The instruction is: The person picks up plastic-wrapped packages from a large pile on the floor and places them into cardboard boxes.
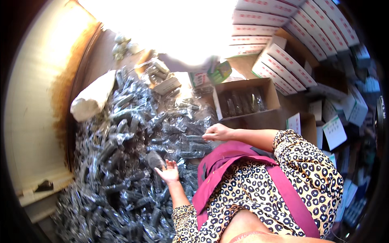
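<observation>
My left hand is palm up with thumb and fingers spread. A dark, elongated, cucumber-like piece lies against its thumb and fingertips; whether it is gripped I cannot tell. My right hand is drawn closed above the near rows, with nothing plainly visible in its fingers. Close to its fingertips lies a piece in clear plastic wrap. Before me and to my left spreads a large heap of similar dark wrapped pieces. Ahead of my right hand is an open cardboard box, with several wrapped pieces lined up inside.
White cartons with red print are stacked at the back right. Empty opened boxes lie at my right. A pale sack leans near the stained wall panel. A smaller carton holds wrapped pieces. Glare hides the far end.
</observation>
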The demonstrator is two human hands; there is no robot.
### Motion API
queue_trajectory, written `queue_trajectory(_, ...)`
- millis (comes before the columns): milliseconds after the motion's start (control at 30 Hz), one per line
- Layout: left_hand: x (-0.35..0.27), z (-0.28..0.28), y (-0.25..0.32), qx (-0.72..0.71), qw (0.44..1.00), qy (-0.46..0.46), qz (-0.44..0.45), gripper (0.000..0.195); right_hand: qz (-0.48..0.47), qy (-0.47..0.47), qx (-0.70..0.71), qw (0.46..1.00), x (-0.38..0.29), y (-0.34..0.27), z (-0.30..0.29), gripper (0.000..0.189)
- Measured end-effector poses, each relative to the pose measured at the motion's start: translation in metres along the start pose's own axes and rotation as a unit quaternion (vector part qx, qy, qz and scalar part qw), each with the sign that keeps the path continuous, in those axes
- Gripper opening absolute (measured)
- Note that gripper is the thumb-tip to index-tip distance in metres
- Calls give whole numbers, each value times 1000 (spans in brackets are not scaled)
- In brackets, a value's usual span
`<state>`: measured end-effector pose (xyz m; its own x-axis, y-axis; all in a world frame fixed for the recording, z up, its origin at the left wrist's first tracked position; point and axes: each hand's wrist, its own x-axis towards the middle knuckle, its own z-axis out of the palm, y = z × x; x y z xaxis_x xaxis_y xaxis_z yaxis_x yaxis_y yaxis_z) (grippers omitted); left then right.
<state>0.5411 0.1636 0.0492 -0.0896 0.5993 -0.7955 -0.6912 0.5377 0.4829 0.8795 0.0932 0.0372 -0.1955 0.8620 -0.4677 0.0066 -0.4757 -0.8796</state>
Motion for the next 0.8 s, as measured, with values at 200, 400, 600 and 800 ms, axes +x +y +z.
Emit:
queue_trajectory(200,80,-10,-49,276,952,-23,-131,41,-26,280,-3,960,-57,91,-37,12)
queue_trajectory(400,114,2,-92,466,865,-108,-150,41,124,312,83,938,-86,107,-69,18)
queue_trajectory(600,123,41,-104,601,765,-208,-103,20,189,351,3,917,-100,147,-123,34)
queue_trajectory(800,144,60,-92,656,704,-259,-77,18,158,451,92,874,-102,163,-123,9)
